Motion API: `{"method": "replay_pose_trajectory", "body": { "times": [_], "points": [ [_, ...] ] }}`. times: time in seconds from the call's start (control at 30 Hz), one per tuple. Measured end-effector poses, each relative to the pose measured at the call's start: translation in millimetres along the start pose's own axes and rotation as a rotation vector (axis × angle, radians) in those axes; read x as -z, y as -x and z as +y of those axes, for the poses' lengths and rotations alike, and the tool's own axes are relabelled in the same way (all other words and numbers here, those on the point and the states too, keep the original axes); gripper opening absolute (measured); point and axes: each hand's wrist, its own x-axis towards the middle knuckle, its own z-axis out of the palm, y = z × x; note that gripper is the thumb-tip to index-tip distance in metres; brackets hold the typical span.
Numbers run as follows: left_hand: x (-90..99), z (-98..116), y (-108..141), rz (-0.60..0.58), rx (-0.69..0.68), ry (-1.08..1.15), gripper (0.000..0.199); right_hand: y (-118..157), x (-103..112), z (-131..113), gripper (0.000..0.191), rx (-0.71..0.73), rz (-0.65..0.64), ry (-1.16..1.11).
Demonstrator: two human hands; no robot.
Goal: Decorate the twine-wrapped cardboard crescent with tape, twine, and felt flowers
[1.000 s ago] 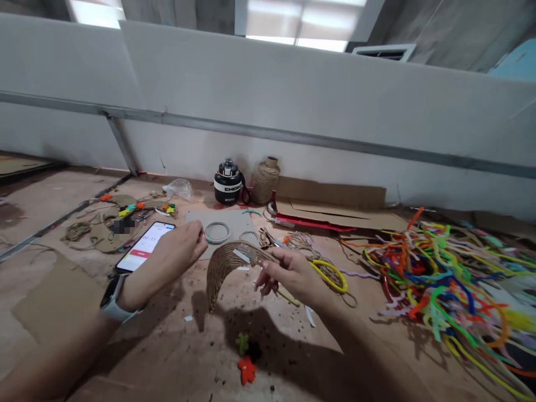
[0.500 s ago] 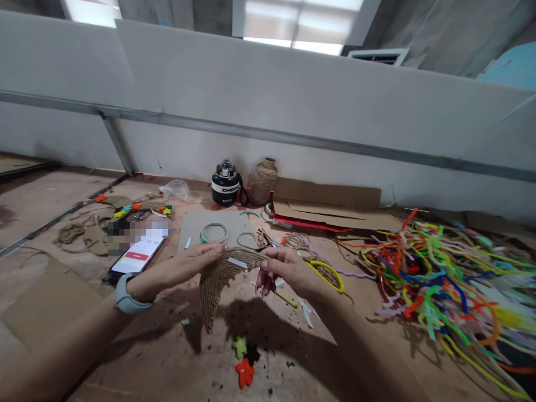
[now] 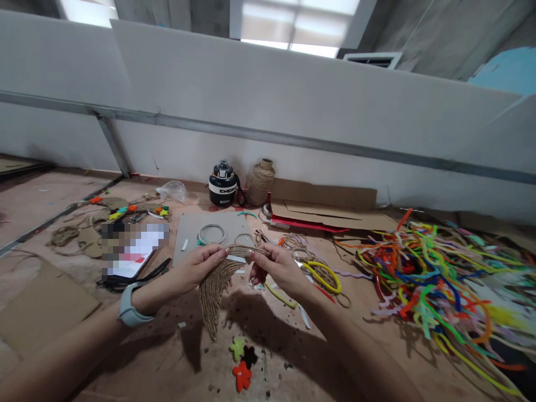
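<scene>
Between both hands, raised above the table, is a curved crescent piece covered in rows of brown twine (image 3: 213,293). A short white tape strip (image 3: 237,259) lies across its upper part. My left hand (image 3: 205,263) pinches the top left of the crescent, thumb on the near face. My right hand (image 3: 276,269) grips its upper right end between thumb and fingers; part of that end is hidden. Below, on the table, lie a yellow-green flower shape (image 3: 237,349), a black one (image 3: 250,356) and an orange one (image 3: 242,375).
A phone (image 3: 136,254) lies at the left. Behind stand a black bottle (image 3: 223,187) and a twine spool (image 3: 260,183), near a tape roll (image 3: 211,234) on grey board. Colourful pipe cleaners (image 3: 435,285) are heaped at the right. A cardboard sheet (image 3: 46,298) lies front left.
My left hand has closed from nearly flat fingers into a pinch on the crescent's top edge. The crescent has tilted slightly, its lower tip hanging a little lower. The view has shifted slightly.
</scene>
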Motion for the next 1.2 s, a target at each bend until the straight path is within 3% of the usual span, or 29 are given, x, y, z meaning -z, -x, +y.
{"method": "replay_pose_trajectory", "body": {
  "times": [0.2,0.4,0.53,0.63,0.9,1.07,1.2],
  "points": [
    [-4.4,2,1,-0.011,0.050,0.158,0.048,-3,4,2,0.047,-0.004,-0.004,-0.015],
    [-5.4,1,1,-0.022,0.068,0.271,0.038,-8,6,7,0.042,-0.027,0.045,-0.034],
    [-3.7,2,1,-0.092,0.061,0.392,0.035,-10,13,7,0.051,-0.033,0.077,-0.060],
    [-6.9,0,2,-0.071,0.067,0.404,0.037,-12,12,9,0.058,-0.049,0.079,-0.069],
    [-25.5,0,5,-0.096,0.057,0.391,0.049,-9,-5,23,0.037,-0.003,0.013,-0.157],
    [-26.8,-2,5,-0.150,0.063,0.427,0.044,-8,-2,23,0.033,-0.015,-0.012,-0.147],
    [-26.4,-9,2,-0.127,0.067,0.396,0.046,-8,-2,22,0.032,-0.055,-0.059,-0.149]
  ]
}}
